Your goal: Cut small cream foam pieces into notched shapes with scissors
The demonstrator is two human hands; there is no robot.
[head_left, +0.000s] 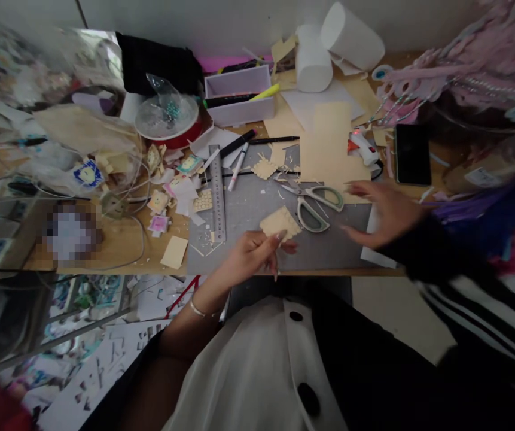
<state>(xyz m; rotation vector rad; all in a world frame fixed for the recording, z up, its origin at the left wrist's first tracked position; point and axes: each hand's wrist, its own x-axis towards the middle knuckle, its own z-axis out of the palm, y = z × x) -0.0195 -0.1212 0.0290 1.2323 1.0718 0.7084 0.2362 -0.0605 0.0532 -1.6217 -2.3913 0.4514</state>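
Observation:
Between the thumb and fingers of my left hand (pixel 259 254) is a small cream-coloured foam or card piece (pixel 279 222) with a wavy edge, held over the grey mat. My right hand (pixel 383 212) hovers at the right of the mat, fingers spread and holding nothing. Between the two hands lie grey-and-white-handled scissors (pixel 317 203), their blades pointing left. Behind them sits a cut cream piece (pixel 264 167) with a jagged outline. A metal ruler (pixel 217 197) lies upright in view on the mat's left, beside a cream piece with a bumpy grid (pixel 202 200).
Large cream sheets (pixel 326 140) lie at the back, near a glue gun (pixel 365 148) and a black phone (pixel 412 154). A white box of pens (pixel 239 99) and paper rolls (pixel 313 60) stand behind. Small decorated pieces and scraps clutter the left; a cable (pixel 143 239) runs there.

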